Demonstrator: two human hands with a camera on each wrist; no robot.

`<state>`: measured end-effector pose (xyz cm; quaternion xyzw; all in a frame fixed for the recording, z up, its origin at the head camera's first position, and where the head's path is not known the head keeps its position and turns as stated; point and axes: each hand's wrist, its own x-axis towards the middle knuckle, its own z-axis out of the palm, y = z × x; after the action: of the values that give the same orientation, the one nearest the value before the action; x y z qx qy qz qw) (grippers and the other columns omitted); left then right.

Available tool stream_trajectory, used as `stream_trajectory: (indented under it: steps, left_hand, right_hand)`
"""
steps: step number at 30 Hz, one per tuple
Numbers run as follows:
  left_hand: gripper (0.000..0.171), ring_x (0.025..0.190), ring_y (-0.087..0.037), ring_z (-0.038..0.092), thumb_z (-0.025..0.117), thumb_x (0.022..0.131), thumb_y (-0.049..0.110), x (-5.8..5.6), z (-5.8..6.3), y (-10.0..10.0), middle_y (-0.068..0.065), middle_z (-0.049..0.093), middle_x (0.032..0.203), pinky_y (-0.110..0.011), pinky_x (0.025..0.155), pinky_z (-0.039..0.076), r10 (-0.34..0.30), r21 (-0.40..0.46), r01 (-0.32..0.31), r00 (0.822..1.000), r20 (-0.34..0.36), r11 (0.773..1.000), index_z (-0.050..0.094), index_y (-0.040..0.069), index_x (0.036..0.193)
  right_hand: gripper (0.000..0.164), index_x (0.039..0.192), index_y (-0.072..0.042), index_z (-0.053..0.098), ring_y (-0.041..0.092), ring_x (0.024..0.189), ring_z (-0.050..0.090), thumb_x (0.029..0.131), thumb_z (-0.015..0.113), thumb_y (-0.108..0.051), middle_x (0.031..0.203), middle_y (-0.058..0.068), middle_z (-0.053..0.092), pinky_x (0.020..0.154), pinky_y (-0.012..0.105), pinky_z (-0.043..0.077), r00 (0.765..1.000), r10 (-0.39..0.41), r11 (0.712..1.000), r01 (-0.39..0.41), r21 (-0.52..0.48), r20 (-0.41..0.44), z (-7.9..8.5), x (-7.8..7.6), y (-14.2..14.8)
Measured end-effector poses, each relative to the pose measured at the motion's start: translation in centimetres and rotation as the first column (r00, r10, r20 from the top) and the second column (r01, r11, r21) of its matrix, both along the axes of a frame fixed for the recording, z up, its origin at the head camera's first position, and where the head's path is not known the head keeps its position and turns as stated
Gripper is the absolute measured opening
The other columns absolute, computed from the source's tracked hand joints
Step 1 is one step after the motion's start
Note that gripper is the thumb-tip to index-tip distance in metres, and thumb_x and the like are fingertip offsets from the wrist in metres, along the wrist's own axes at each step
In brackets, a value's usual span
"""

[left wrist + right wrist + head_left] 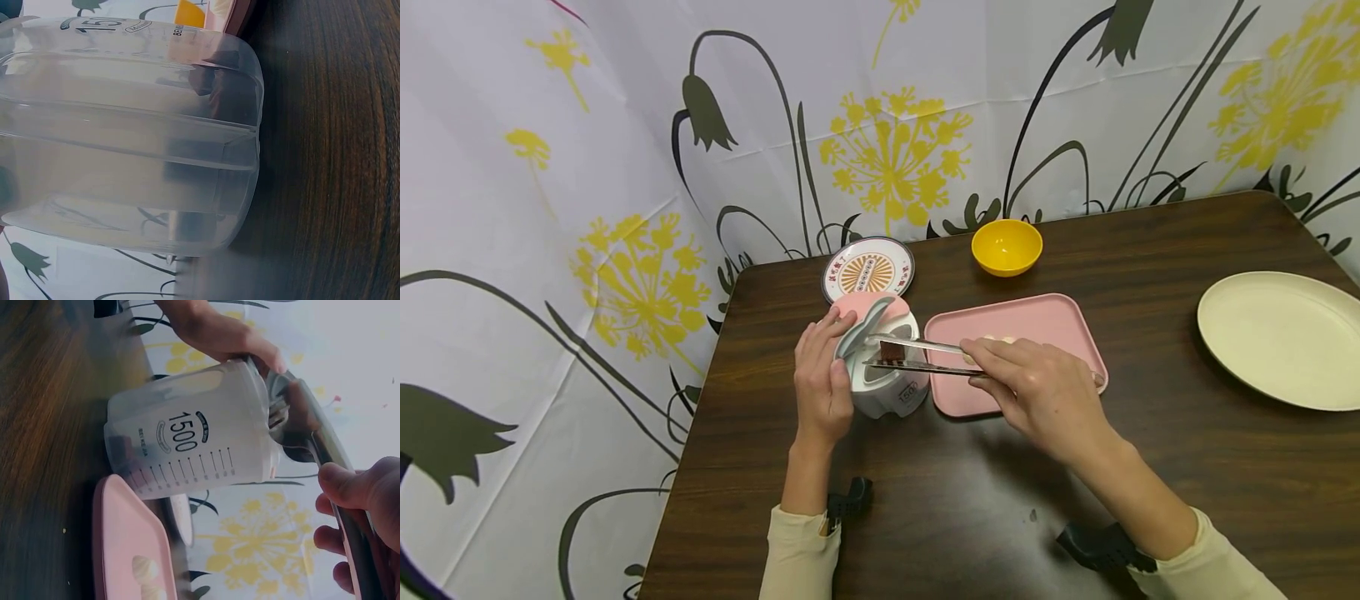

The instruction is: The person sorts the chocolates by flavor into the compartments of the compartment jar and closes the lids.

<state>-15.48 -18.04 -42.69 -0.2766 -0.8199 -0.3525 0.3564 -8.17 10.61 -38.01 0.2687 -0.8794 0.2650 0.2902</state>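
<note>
A translucent plastic jar (187, 400) marked 1500 stands upright on the table, its pink-and-white lid having a raised grey-green flap (863, 327). My left hand (822, 387) holds this flap, fingers behind it and thumb at the near side. With my right hand (1045, 396) I grip metal tongs (925, 343), their tips over the jar's opening. Between the tong arms a dark brown block (892, 352) shows; whether the tips pinch it I cannot tell. Through the wall in the left wrist view, dark pieces (225, 94) appear near the jar's bottom.
Right of the jar lies a pink tray (1060, 325) bearing small pale pieces (145, 569), partly hidden by my right hand. Behind are a patterned plate (868, 267) and a yellow bowl (1007, 248). Far right sits a large cream plate (1285, 337). A patterned cloth hangs behind the table.
</note>
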Motion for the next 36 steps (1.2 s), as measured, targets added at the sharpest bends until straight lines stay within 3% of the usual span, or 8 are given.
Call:
stream_trajectory:
  steps: [17,24,31,36]
  left_hand:
    - [0.053,0.129,-0.029,0.051,0.028,0.094,0.028,-0.1,0.0,0.0,-0.006,0.064,0.13,-0.059,0.108,0.026,-0.001,0.007,0.001,1.0,-0.001,1.0,0.066,0.005,0.123]
    - [0.054,0.13,-0.03,0.05,0.028,0.094,0.028,0.0,-0.1,0.0,-0.006,0.063,0.13,-0.056,0.11,0.025,-0.002,0.004,0.002,1.0,0.003,1.0,0.066,0.005,0.124]
    - [0.054,0.129,-0.03,0.051,0.028,0.095,0.029,-0.1,-0.1,-0.1,-0.006,0.064,0.129,-0.055,0.109,0.025,-0.01,0.005,0.011,1.0,-0.014,1.0,0.066,0.005,0.124]
    - [0.055,0.128,-0.031,0.052,0.027,0.096,0.03,-0.1,-0.2,-0.1,-0.007,0.064,0.128,-0.056,0.108,0.026,-0.014,0.005,0.014,0.999,-0.032,1.0,0.066,0.004,0.124]
  right_hand:
    - [0.052,0.13,-0.015,0.066,0.022,0.085,0.069,0.08,0.08,-0.019,0.114,0.004,0.071,0.073,0.041,0.053,0.999,0.002,1.0,-0.002,-0.009,0.037,-0.1,-0.3,0.6]
    - [0.057,0.132,-0.012,0.064,0.023,0.097,0.068,0.078,0.081,-0.022,0.116,0.005,0.071,0.077,0.043,0.053,0.994,0.002,0.999,0.002,-0.038,0.109,-0.3,-0.1,1.2]
    - [0.063,0.134,-0.017,0.062,0.015,0.081,0.067,0.075,0.083,-0.024,0.112,0.0,0.071,0.053,0.037,0.048,0.986,-0.089,0.994,0.097,-0.05,0.14,-0.8,0.4,2.8]
    - [0.06,0.129,-0.017,0.065,0.011,0.068,0.06,0.072,0.085,-0.021,0.098,-0.003,0.071,0.049,0.035,0.041,0.97,-0.173,0.978,0.19,-0.087,0.171,-1.7,0.8,4.5]
